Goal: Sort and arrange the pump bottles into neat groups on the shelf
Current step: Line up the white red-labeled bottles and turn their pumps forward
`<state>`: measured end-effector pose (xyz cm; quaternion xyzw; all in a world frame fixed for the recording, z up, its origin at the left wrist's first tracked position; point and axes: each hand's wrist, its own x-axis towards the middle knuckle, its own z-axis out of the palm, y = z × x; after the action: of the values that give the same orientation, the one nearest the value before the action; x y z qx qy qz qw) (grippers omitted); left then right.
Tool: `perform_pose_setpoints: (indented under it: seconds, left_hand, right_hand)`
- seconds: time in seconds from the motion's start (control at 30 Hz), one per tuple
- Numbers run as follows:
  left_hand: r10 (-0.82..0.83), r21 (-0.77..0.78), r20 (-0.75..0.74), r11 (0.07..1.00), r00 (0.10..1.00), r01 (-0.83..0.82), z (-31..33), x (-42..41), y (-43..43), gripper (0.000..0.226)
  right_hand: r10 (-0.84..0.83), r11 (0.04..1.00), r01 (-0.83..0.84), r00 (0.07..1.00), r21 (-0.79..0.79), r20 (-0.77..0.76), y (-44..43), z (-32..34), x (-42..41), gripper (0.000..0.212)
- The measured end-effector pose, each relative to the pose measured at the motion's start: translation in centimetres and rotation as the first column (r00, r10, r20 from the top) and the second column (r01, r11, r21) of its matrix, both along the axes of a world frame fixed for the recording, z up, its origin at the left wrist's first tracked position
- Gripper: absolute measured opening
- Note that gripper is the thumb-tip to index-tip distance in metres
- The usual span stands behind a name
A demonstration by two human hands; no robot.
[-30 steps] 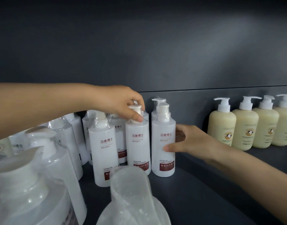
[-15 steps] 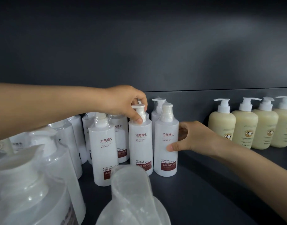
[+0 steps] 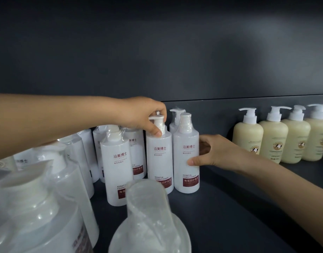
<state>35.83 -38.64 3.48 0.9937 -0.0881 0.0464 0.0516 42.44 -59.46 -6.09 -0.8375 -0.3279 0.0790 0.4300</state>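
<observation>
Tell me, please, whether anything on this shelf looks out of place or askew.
Nothing looks spilled, but the white conditioner bottles stand in a ragged, staggered cluster, unlike the cream bottles lined up straight at right. The left hand pinches the middle bottle, the right hand holds the end bottle.

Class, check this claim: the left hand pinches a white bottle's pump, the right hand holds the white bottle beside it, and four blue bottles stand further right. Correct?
One error: the head view shows the four bottles further right are cream-coloured, not blue. The left hand does pinch a white bottle's pump, and the right hand holds the neighbouring white bottle.
</observation>
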Motion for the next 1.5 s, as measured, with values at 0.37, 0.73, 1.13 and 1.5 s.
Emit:
perform_pose_setpoints:
  seconds: [0.37,0.73,1.13,1.5]
  left_hand:
    - [-0.021,0.079,-0.025,0.997,0.999,0.023,0.1,-0.4,0.2,0.031]
    - [0.028,0.357,-0.020,0.934,0.999,-0.019,4.1,-3.5,-1.3,0.044]
    - [0.370,0.247,0.432,0.829,0.822,-0.502,7.6,-18.9,-3.9,0.057]
    - [0.360,0.159,0.655,0.794,0.664,-0.587,4.6,-31.3,-7.0,0.042]
  right_hand:
    - [-0.007,1.000,0.007,0.999,-0.005,-0.040,-0.3,-0.4,-0.3,0.047]
    - [0.032,0.703,0.164,0.965,-0.692,0.261,-0.3,3.7,-2.3,0.031]
    - [0.001,0.629,0.452,0.813,-0.632,0.582,-3.6,11.4,-15.0,0.049]
    - [-0.052,0.810,0.475,0.641,-0.343,0.766,-4.7,13.7,-26.1,0.045]
